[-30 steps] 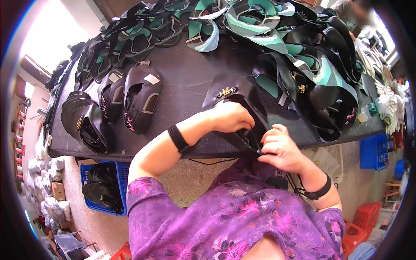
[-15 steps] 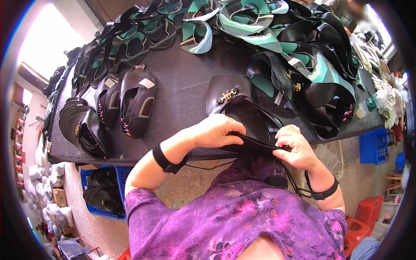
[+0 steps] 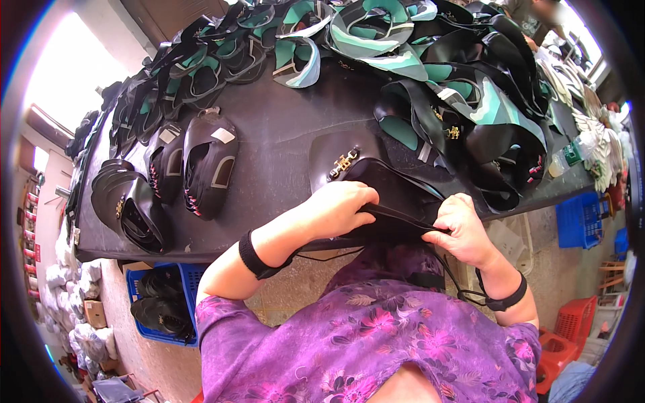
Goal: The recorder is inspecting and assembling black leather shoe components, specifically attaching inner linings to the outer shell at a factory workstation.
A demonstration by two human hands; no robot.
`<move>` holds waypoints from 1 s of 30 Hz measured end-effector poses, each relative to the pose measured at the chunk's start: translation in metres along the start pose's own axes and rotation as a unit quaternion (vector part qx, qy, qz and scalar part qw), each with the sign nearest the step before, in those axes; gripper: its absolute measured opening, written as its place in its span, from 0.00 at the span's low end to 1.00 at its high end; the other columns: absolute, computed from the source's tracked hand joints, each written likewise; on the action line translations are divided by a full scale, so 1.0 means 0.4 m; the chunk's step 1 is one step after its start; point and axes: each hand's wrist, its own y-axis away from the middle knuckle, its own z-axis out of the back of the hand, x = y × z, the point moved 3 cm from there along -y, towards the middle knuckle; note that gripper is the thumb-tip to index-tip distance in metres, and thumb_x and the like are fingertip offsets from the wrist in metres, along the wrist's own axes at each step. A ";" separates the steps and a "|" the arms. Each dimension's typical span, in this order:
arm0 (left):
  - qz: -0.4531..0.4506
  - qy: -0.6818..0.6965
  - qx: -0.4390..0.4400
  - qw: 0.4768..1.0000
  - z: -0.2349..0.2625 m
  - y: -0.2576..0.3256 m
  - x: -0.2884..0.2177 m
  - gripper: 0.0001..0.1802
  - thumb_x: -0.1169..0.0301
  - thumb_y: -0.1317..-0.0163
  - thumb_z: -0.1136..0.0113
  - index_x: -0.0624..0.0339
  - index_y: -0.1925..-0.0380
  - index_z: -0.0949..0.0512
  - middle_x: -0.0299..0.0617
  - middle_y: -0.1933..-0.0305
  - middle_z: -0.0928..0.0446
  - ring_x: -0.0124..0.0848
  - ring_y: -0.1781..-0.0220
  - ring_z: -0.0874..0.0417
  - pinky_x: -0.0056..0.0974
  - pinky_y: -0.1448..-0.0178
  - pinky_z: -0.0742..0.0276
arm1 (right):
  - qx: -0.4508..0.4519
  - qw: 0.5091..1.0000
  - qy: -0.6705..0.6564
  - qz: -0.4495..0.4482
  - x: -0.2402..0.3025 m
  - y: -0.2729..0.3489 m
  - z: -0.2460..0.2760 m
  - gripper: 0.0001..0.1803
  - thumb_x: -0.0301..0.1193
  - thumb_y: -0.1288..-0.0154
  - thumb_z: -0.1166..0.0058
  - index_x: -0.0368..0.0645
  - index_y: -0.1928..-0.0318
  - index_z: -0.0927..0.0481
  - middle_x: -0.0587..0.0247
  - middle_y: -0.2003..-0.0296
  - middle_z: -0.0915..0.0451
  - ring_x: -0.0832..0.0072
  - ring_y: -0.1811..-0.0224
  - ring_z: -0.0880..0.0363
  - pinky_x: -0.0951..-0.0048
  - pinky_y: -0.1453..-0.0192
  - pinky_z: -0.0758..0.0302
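Observation:
Both my hands grip the edge of a black shoe upper at the table's near edge. Its smooth front, with a gold metal ornament, lies on the table beyond my hands. My left hand is closed, thumb and fingers pinching the edge on the left. On the right, my right hand pinches the same edge, fingers curled and thumb pointing inward. The edge runs as a narrow dark band between them. The upper's near part is dark and partly hidden by my hands. I wear black wristbands with thin cords.
To the left lie nested black uppers and a long bundle with a white tag. Green-lined uppers pile along the far side, more black uppers on the right. A blue basket holding black pieces stands below the table.
The view has shifted slightly. The upper's front and gold ornament have come a little nearer to me. Both hands keep their pinch on the edge.

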 end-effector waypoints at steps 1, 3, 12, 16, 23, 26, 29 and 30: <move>-0.002 -0.011 0.011 1.000 0.000 0.003 -0.002 0.12 0.68 0.51 0.41 0.60 0.67 0.25 0.45 0.66 0.24 0.42 0.59 0.23 0.42 0.56 0.29 | -0.001 1.000 -0.001 0.000 -0.001 0.003 -0.004 0.11 0.35 0.56 0.38 0.43 0.83 0.24 0.70 0.83 0.33 0.72 0.70 0.34 0.69 0.53 0.44; -0.014 -0.014 0.018 1.000 0.000 0.006 -0.003 0.11 0.68 0.50 0.42 0.60 0.66 0.24 0.44 0.66 0.24 0.42 0.60 0.23 0.42 0.56 0.29 | -0.054 0.998 0.002 0.021 -0.006 0.010 -0.006 0.12 0.34 0.58 0.38 0.43 0.86 0.27 0.70 0.84 0.37 0.73 0.73 0.35 0.70 0.53 0.44; -0.086 -0.098 -0.016 0.991 -0.006 0.002 -0.024 0.08 0.67 0.49 0.43 0.56 0.69 0.26 0.40 0.71 0.25 0.40 0.68 0.22 0.41 0.66 0.28 | 0.001 0.997 0.057 0.047 0.007 -0.001 0.013 0.07 0.33 0.55 0.40 0.45 0.78 0.23 0.68 0.83 0.30 0.72 0.71 0.30 0.69 0.52 0.43; -0.196 -0.122 -0.068 0.971 -0.027 -0.011 -0.084 0.15 0.68 0.56 0.41 0.54 0.65 0.27 0.38 0.78 0.29 0.37 0.74 0.24 0.39 0.69 0.30 | 0.040 0.988 0.126 0.083 0.066 -0.060 -0.021 0.08 0.33 0.52 0.42 0.46 0.72 0.25 0.63 0.82 0.25 0.64 0.76 0.26 0.67 0.62 0.34; -0.161 -0.157 -0.362 0.905 0.021 0.049 -0.068 0.30 0.69 0.63 0.32 0.60 0.56 0.32 0.47 0.51 0.35 0.43 0.49 0.32 0.45 0.47 0.35 | 0.041 0.989 -0.145 0.008 0.020 -0.074 -0.062 0.10 0.31 0.45 0.45 0.36 0.71 0.29 0.46 0.79 0.31 0.51 0.77 0.33 0.64 0.74 0.34; 0.084 0.302 -0.430 0.847 -0.053 0.079 0.041 0.40 0.65 0.57 0.31 0.60 0.45 0.42 0.45 0.44 0.38 0.38 0.42 0.36 0.45 0.40 0.37 | 0.014 0.975 -0.221 -0.025 0.024 -0.072 -0.073 0.10 0.30 0.43 0.45 0.36 0.69 0.28 0.46 0.78 0.30 0.52 0.77 0.33 0.67 0.72 0.33; 0.091 0.783 -0.133 0.601 -0.137 0.071 0.047 0.28 0.64 0.43 0.42 0.62 0.46 0.39 0.41 0.47 0.32 0.32 0.46 0.30 0.40 0.43 0.32 | 0.019 0.966 -0.254 -0.029 0.037 -0.075 -0.078 0.09 0.30 0.42 0.46 0.36 0.67 0.28 0.46 0.76 0.28 0.53 0.76 0.32 0.69 0.70 0.32; 0.087 0.818 -0.104 0.559 -0.157 0.067 0.036 0.25 0.64 0.40 0.45 0.63 0.46 0.38 0.41 0.48 0.31 0.31 0.47 0.28 0.39 0.44 0.31 | 0.027 0.966 -0.256 -0.017 0.042 -0.076 -0.080 0.09 0.29 0.42 0.47 0.36 0.65 0.28 0.47 0.75 0.27 0.54 0.75 0.31 0.69 0.69 0.31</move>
